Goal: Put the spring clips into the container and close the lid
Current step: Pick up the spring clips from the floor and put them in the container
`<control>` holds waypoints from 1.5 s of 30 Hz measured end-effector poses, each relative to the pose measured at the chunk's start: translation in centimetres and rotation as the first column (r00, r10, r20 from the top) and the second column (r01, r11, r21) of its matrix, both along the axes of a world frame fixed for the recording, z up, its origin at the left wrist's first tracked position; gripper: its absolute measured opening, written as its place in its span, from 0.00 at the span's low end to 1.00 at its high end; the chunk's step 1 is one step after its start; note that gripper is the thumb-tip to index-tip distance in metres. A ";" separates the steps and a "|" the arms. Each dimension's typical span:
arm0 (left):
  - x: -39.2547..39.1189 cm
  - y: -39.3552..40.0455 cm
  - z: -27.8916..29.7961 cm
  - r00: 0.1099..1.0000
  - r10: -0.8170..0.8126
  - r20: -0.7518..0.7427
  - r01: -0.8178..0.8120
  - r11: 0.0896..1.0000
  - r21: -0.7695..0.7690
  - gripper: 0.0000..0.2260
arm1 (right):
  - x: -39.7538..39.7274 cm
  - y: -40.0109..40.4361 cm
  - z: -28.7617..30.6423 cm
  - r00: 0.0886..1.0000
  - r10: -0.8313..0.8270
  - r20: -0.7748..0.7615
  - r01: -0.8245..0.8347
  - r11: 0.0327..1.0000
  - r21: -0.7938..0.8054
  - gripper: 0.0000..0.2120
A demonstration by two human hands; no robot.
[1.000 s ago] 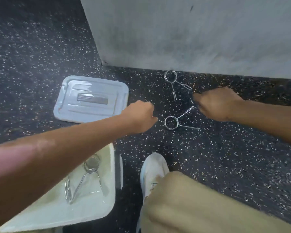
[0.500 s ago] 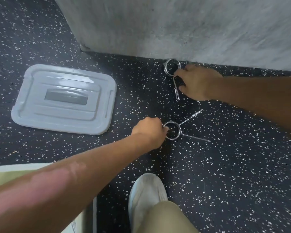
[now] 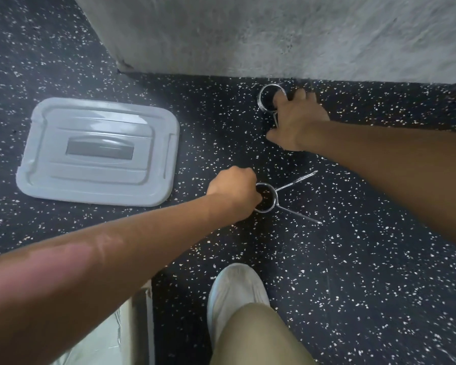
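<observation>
both hands (image 3: 298, 122) now gripping 2 shiny wire spring clips (image 3: 267, 197) by coils.

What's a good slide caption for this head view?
Both hands grasp spring clips on speckled floor.

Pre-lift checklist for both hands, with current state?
1. Left hand on the near spring clip: ok, fingers at its ring.
2. Right hand on the far spring clip: ok, fingers through its ring.
3. Clips off the floor: not ok, the near one lies flat.
4. Grips firm: cannot tell, fingertips hidden.
5. Lid off and clear of the path: ok, flat on the floor to the left.
6. Container open and reachable: cannot tell, only an edge shows under the left arm.
</observation>
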State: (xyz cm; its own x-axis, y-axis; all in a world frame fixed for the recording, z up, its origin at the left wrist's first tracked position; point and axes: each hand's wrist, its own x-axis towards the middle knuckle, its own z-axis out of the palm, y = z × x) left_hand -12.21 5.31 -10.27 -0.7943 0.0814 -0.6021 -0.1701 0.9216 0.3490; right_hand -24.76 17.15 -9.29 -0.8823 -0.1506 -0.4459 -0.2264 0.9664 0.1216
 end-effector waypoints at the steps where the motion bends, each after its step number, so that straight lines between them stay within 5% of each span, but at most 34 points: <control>1: 0.1 -0.6 0.3 0.999 -0.032 -0.017 0.032 0.999 -0.016 0.14 | 0.2 -0.1 0.0 1.000 -0.027 -0.016 0.027 1.000 -0.012 0.38; 7: 0.6 -5.3 2.8 0.971 -0.228 -0.077 0.220 0.971 -0.097 0.14 | 2.1 -0.6 0.2 0.991 -0.127 -0.031 0.126 0.992 -0.026 0.43; 13: 1.4 -10.1 6.5 0.892 -0.445 -0.077 0.420 0.881 -0.217 0.11 | 6.2 -1.7 1.3 0.997 -0.044 -0.060 0.032 0.979 -0.201 0.28; 23: 3.3 -18.8 14.8 0.820 -0.558 -0.124 0.481 0.791 -0.377 0.12 | 14.0 -8.4 7.1 1.000 0.002 -0.020 -0.010 0.909 -0.416 0.16; 37: 13.3 -28.2 17.3 0.761 -0.648 0.025 0.620 0.714 -0.326 0.10 | 21.2 -13.3 14.1 0.927 0.000 0.375 0.279 0.666 -0.692 0.19; 45: 17.8 -29.9 12.4 0.620 -0.785 -0.009 0.728 0.579 -0.366 0.09 | 25.3 -14.9 15.2 0.846 0.108 0.522 0.335 0.654 -0.678 0.12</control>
State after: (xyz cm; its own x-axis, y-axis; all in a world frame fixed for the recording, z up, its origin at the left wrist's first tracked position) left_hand 5.56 -24.64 2.11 -0.6092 0.5380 -0.5826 0.6679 0.7442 -0.0110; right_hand 0.50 2.25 5.92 -0.6116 -0.5278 -0.5893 0.0816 0.6989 -0.7106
